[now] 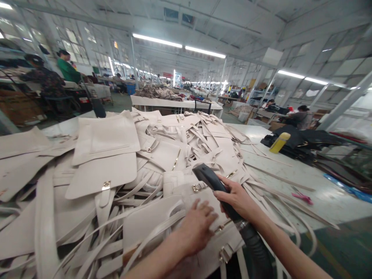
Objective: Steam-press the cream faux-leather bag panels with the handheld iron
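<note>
My right hand (236,195) is wrapped round a black hose nozzle (210,178), its wide flat end tilted up and to the left over the heap. A black ribbed hose (257,248) runs from the nozzle's lower end under my right forearm. My left hand (199,224) hovers over or rests on a cream leather-look bag (190,197), fingers spread and slightly blurred; whether it touches cannot be told. Gold buckles (225,254) sit on the bag close to both hands. All around lies a large heap of cream bag pieces (107,135) with straps and gold clasps.
On the white table (281,174) to the right lie loose cream straps, pink-handled scissors (302,196), a yellow object (279,142) and black bags (305,137). Another loaded table (174,102) stands ahead. A person in green (68,68) and other people work farther off.
</note>
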`<state>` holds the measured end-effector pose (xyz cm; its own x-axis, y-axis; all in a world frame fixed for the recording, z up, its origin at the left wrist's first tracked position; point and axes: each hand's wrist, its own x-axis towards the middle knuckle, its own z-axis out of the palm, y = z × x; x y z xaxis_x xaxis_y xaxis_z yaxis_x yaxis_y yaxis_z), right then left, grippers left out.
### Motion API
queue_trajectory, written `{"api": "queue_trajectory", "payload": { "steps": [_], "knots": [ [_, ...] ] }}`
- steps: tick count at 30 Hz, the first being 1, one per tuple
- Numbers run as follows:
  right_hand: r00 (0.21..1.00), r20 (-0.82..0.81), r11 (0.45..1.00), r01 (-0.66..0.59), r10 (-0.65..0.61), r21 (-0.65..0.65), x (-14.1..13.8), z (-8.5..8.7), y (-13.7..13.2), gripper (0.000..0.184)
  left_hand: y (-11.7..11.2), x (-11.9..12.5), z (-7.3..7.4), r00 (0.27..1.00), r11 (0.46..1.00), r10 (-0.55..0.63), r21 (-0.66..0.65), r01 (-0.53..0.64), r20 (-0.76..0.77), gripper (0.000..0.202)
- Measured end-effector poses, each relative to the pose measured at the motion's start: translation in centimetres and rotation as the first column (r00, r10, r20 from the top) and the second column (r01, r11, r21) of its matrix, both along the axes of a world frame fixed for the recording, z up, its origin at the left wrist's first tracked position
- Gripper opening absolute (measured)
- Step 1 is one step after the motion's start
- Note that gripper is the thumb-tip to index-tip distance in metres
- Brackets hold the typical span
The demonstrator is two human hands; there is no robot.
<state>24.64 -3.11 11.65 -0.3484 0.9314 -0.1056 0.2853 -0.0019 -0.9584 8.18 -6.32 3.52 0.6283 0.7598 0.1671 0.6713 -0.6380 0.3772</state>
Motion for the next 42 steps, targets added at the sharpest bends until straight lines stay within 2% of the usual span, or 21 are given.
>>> {"api": "queue_trajectory", "payload": {
  "steps": [1, 3, 4, 6, 8, 10, 14, 18, 21, 25, 28, 31, 33, 35, 39, 42],
  "knots": [
    [0.999, 0.003, 0.998, 0.048, -0.048, -0.028, 1.1, -0.7, -1.0, 0.060, 0.2, -1.8, 0.4, 0.989, 0.988, 0.148, 0.042, -0.148, 0.008, 0.046],
    [0.993, 0.013, 0.988, 0.121, -0.120, -0.092, 2.8, -2.2, -3.0, 0.064, 0.6, -5.3, 0.6, 0.893, 0.891, 0.450, 0.069, -0.449, 0.007, 0.050],
    [0.989, 0.015, 0.982, 0.147, -0.146, -0.121, 3.4, -2.9, -3.9, 0.066, 0.6, -6.8, 0.5, 0.840, 0.839, 0.543, 0.035, -0.543, -0.007, 0.051],
    [0.985, 0.002, 0.971, 0.169, -0.171, -0.168, 3.9, -4.2, -5.6, 0.068, 0.5, -8.7, -0.2, 0.781, 0.776, 0.624, -0.099, -0.623, -0.028, 0.050],
    [0.986, -0.026, 0.968, 0.159, -0.167, -0.193, 4.0, -5.1, -7.0, 0.070, 0.1, -9.3, -1.2, 0.757, 0.734, 0.654, -0.236, -0.636, -0.005, 0.042],
    [0.988, -0.039, 0.965, 0.135, -0.147, -0.225, 3.9, -5.7, -8.0, 0.072, -0.1, -9.1, -2.1, 0.735, 0.714, 0.675, -0.306, -0.630, 0.063, 0.033],
    [0.987, -0.084, 0.958, 0.108, -0.135, -0.267, 4.8, -6.4, -7.8, 0.068, 0.0, -8.6, -3.1, 0.725, 0.748, 0.652, -0.345, -0.567, 0.222, 0.024],
    [0.971, -0.095, 0.954, 0.191, -0.218, -0.230, 6.9, -6.8, -3.8, 0.063, 0.4, -8.8, -3.3, 0.702, 0.753, 0.648, -0.382, -0.535, 0.295, 0.024],
    [0.978, -0.069, 0.954, 0.173, -0.196, -0.246, 7.4, -7.4, 0.7, 0.053, 0.6, -8.8, -3.2, 0.703, 0.771, 0.618, -0.444, -0.456, 0.351, 0.028],
    [0.981, -0.016, 0.958, 0.188, -0.196, -0.216, 5.9, -8.0, 5.7, 0.043, 1.1, -8.5, -2.5, 0.718, 0.789, 0.574, -0.498, -0.359, 0.393, 0.029],
    [0.962, 0.006, 0.957, 0.271, -0.272, -0.102, 4.5, -7.1, 6.9, 0.053, 2.4, -8.3, -1.8, 0.701, 0.788, 0.592, -0.471, -0.397, 0.399, 0.030],
    [0.953, -0.004, 0.953, 0.302, -0.302, -0.013, 4.5, -5.2, 4.9, 0.062, 4.4, -8.5, -1.4, 0.608, 0.745, 0.667, -0.401, -0.534, 0.431, 0.033],
    [0.962, -0.007, 0.962, 0.275, -0.275, -0.006, 5.3, -4.1, 1.9, 0.062, 5.8, -8.8, -1.4, 0.551, 0.693, 0.718, -0.364, -0.622, 0.425, 0.036],
    [0.975, -0.002, 0.974, 0.222, -0.223, -0.051, 6.4, -3.6, -1.8, 0.060, 6.9, -9.2, -1.7, 0.536, 0.666, 0.741, -0.345, -0.661, 0.405, 0.037],
    [0.993, 0.005, 0.936, 0.111, -0.116, -0.333, 7.9, -5.0, -8.3, 0.073, 7.7, -9.8, -2.6, 0.554, 0.674, 0.736, -0.342, -0.655, 0.389, 0.037],
    [0.994, -0.044, 0.908, 0.076, -0.103, -0.413, 7.6, -6.8, -10.3, 0.075, 7.6, -10.1, -3.0, 0.572, 0.685, 0.726, -0.326, -0.652, 0.382, 0.036]
  ]
}}
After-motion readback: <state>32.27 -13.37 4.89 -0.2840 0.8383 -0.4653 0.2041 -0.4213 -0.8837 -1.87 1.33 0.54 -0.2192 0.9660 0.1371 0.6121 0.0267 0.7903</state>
